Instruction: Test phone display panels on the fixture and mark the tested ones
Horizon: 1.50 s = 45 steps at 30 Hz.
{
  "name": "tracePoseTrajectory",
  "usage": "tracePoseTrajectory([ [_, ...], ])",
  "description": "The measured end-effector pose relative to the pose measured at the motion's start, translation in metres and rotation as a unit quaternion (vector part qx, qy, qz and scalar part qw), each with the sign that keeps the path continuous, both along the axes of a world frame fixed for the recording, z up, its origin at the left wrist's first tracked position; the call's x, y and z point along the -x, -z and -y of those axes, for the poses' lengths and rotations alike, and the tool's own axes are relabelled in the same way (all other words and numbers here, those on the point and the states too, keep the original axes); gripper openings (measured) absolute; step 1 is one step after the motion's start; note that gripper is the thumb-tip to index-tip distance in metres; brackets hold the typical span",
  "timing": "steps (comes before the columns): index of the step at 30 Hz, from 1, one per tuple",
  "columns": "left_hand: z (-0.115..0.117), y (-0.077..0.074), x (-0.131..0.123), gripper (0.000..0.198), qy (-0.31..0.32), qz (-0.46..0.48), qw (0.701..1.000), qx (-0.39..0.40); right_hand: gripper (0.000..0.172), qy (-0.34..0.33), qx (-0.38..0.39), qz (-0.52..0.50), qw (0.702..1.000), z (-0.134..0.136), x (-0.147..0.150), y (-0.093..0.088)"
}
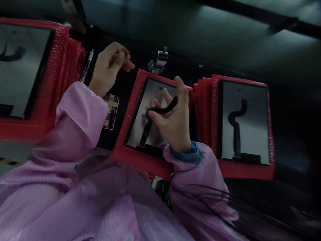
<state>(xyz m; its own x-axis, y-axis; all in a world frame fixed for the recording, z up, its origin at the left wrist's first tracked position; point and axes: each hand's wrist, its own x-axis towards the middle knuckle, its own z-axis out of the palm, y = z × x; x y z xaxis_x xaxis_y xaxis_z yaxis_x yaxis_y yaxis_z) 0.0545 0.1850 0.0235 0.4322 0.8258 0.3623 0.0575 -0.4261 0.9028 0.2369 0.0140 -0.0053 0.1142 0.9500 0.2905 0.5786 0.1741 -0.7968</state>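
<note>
Up at the left, my left hand [110,65] is closed in a pinch on a small brown piece [126,50]; its exact kind is unclear. Over the middle display panel [134,127], my right hand [175,124] has its thumb at the bend of a black flex cable [163,109]. The cable passes in front of some of its fingers, while the index finger stretches upward. This panel lies on a red bubble-wrap sleeve [147,164]. A blue wrist strap [187,153] circles my right wrist.
Another display panel [255,130] with a curved black cable lies on red sleeves [248,172] at the right. More red sleeves [22,130] carry a panel [27,73] at the left. A metal tally counter [162,58], a pen [87,65] and small taped pieces [111,110] lie between.
</note>
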Motion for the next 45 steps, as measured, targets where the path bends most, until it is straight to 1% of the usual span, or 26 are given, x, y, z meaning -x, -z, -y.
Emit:
tracePoseTrajectory([
  [1,0.001,-0.002,0.002,0.023,0.009,-0.034,0.999,-0.013,0.083,-0.009,-0.004,-0.017,1.0,-0.001,0.001,0.0],
  [3,0.004,-0.007,0.004,0.029,0.028,-0.106,0.993,-0.033,0.073,-0.037,0.005,-0.059,0.998,-0.002,0.005,-0.003],
  [6,0.009,-0.014,0.006,0.028,0.066,-0.174,0.982,-0.045,0.057,-0.07,0.042,-0.138,0.987,-0.001,0.016,-0.009],
  [7,0.01,-0.015,0.006,0.027,0.082,-0.187,0.978,-0.045,0.056,-0.076,0.052,-0.167,0.982,-0.001,0.02,-0.011],
  [9,0.011,-0.015,0.006,0.025,0.102,-0.206,0.972,-0.047,0.063,-0.09,0.065,-0.213,0.971,-0.001,0.024,-0.013],
  [10,0.012,-0.014,0.006,0.025,0.109,-0.217,0.969,-0.05,0.065,-0.095,0.066,-0.224,0.968,-0.001,0.024,-0.014],
  [11,0.011,-0.012,0.006,0.025,0.115,-0.229,0.965,-0.056,0.064,-0.098,0.064,-0.223,0.968,-0.002,0.024,-0.014],
  [14,0.009,-0.007,0.007,0.027,0.131,-0.277,0.947,-0.099,0.048,-0.108,0.047,-0.173,0.978,-0.005,0.018,-0.014],
  [15,0.009,-0.005,0.008,0.028,0.14,-0.294,0.938,-0.116,0.046,-0.115,0.04,-0.152,0.981,-0.006,0.017,-0.014],
  [16,0.008,-0.003,0.008,0.029,0.146,-0.308,0.931,-0.134,0.046,-0.124,0.033,-0.134,0.983,-0.007,0.015,-0.013],
  [19,0.01,-0.001,0.008,0.029,0.162,-0.343,0.91,-0.167,0.054,-0.137,0.015,-0.104,0.985,-0.009,0.013,-0.013],
  [21,0.013,-0.002,0.008,0.028,0.169,-0.362,0.899,-0.178,0.054,-0.138,0.011,-0.09,0.986,-0.01,0.013,-0.013],
  [23,0.017,-0.005,0.007,0.027,0.178,-0.376,0.89,-0.184,0.048,-0.143,0.013,-0.067,0.987,-0.011,0.012,-0.013],
  [26,0.021,-0.008,0.008,0.028,0.199,-0.393,0.879,-0.181,0.04,-0.144,0.005,-0.011,0.989,-0.014,0.01,-0.012],
  [29,0.023,-0.01,0.008,0.029,0.223,-0.405,0.87,-0.172,0.038,-0.138,-0.012,0.055,0.989,-0.017,0.006,-0.008],
  [34,0.025,-0.01,0.007,0.028,0.253,-0.405,0.864,-0.159,0.038,-0.14,0.008,0.123,0.982,-0.021,0.003,-0.004],
  [39,0.026,-0.012,0.007,0.027,0.268,-0.392,0.868,-0.144,0.036,-0.149,0.028,0.137,0.979,-0.021,0.002,-0.004],
  [45,0.027,-0.011,0.007,0.024,0.271,-0.381,0.872,-0.145,0.035,-0.144,0.027,0.151,0.978,-0.021,0.003,-0.003],
])
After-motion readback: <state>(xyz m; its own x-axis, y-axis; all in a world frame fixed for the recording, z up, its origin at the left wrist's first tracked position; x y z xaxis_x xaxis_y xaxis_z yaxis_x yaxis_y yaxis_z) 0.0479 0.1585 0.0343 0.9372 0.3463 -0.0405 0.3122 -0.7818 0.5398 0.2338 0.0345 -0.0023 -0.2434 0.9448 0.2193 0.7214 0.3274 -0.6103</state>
